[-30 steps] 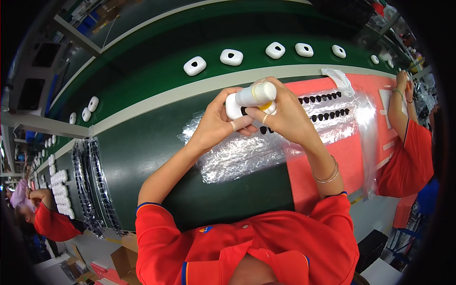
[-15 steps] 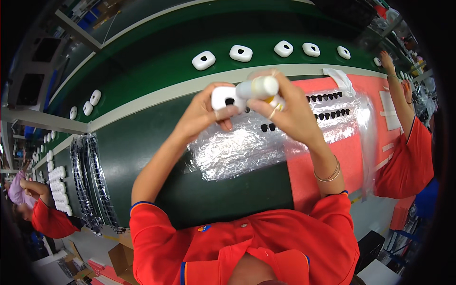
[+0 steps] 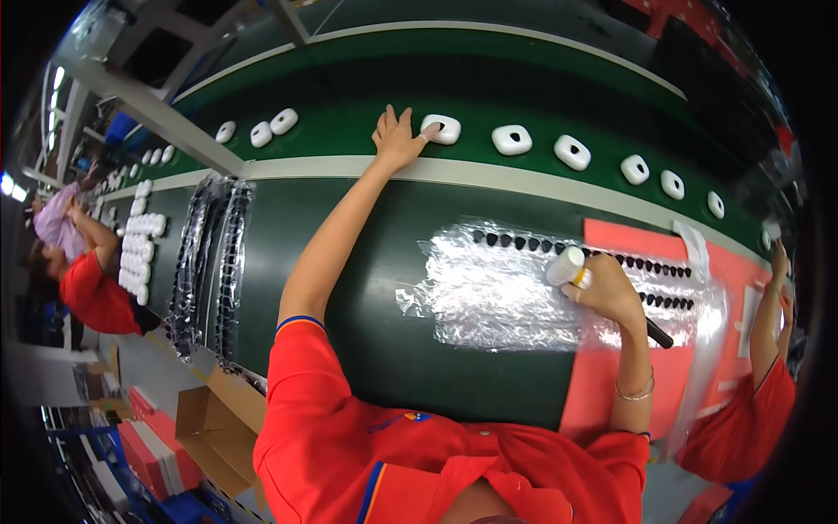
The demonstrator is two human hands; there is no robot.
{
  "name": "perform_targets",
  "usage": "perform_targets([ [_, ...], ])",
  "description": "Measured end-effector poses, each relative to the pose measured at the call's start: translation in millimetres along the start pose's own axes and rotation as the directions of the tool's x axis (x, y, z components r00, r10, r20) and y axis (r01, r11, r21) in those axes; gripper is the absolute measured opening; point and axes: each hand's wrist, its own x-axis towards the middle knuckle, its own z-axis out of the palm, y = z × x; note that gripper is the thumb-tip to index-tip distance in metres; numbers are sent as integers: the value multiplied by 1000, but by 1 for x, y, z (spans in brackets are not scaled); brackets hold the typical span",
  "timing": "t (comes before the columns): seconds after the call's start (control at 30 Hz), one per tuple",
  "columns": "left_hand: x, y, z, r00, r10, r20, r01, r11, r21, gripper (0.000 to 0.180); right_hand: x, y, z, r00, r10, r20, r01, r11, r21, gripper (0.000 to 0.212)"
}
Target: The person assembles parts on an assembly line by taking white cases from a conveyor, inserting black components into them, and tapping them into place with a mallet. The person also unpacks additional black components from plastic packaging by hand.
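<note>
White case lies at upper middle of the frame; the left hand, spread wide, touches it and should press gently; the right hand holds a white bottle apart.

Bright lamps glow at far left, hard glare whitens the plastic sheet, the rail bows in an arc, and darkness swallows the corners.

The white casing looks smooth plastic, the film glossy and crinkled, the pink sheet matt.
</note>
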Motion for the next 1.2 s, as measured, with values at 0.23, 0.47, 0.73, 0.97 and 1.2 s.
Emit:
perform_targets([
  [0.23,53,-143,-63,893,261,-367,37,770,637,69,-4,-4,10,990,-69,-121,67,998,-20,23],
  [0.47,76,-232,-99,965,-33,-259,231,568,790,67,-8,-18,-6,998,68,-9,-68,995,-75,27],
  [0.73,33,-96,-58,967,145,-210,-211,916,-340,55,-12,-25,-21,989,55,-135,-41,994,103,24],
  [0.97,-113,136,-46,815,414,406,162,510,-845,58,-21,-36,-28,870,-17,-493,270,853,446,25],
  [1.2,-153,188,-45,678,485,552,385,405,-829,55,-27,-41,-31,846,7,-533,295,828,477,27],
])
